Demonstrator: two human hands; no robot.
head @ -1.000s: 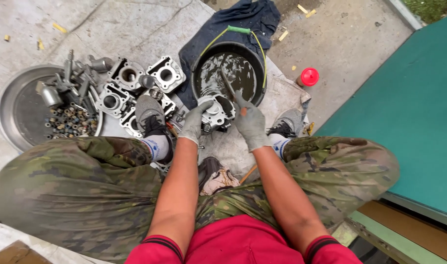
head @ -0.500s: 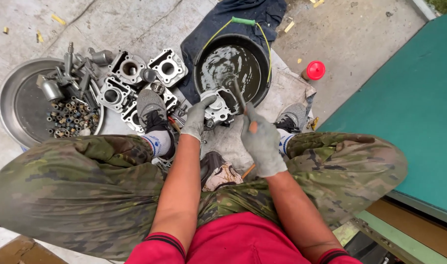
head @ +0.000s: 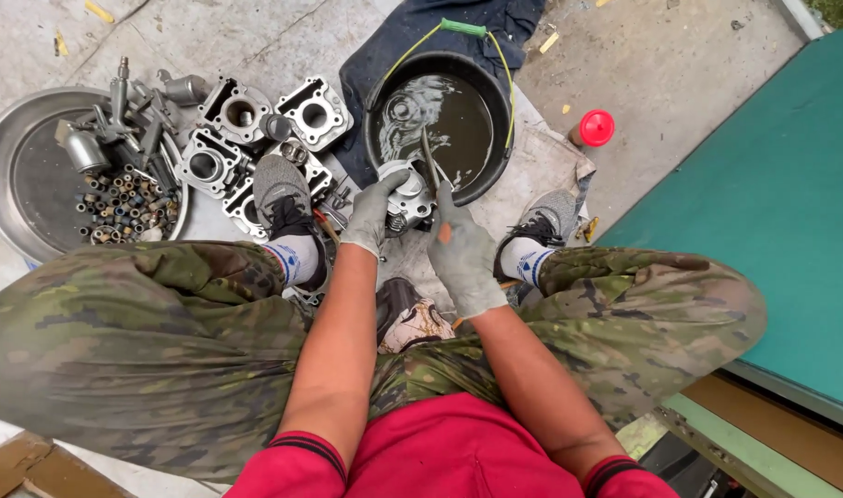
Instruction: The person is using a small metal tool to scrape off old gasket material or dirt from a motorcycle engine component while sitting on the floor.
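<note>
I squat over a black bucket (head: 491,74) of dark oily liquid. My left hand (head: 374,212), in a grey glove, grips a silver engine part (head: 409,195) at the bucket's near rim. My right hand (head: 465,254), also gloved, is closed around the orange handle of a thin tool (head: 431,166) whose tip points up over the liquid. The tool's shaft passes just right of the engine part.
Several grey engine cylinder blocks (head: 242,115) lie left of the bucket, beside a round metal tray (head: 16,184) holding small parts and bolts. A red cap (head: 595,127) sits on the concrete to the right. A green surface (head: 790,194) borders the right side.
My right hand has drawn back toward me and away from the engine part, bringing the tool upright. The view has shifted slightly nearer to the bucket.
</note>
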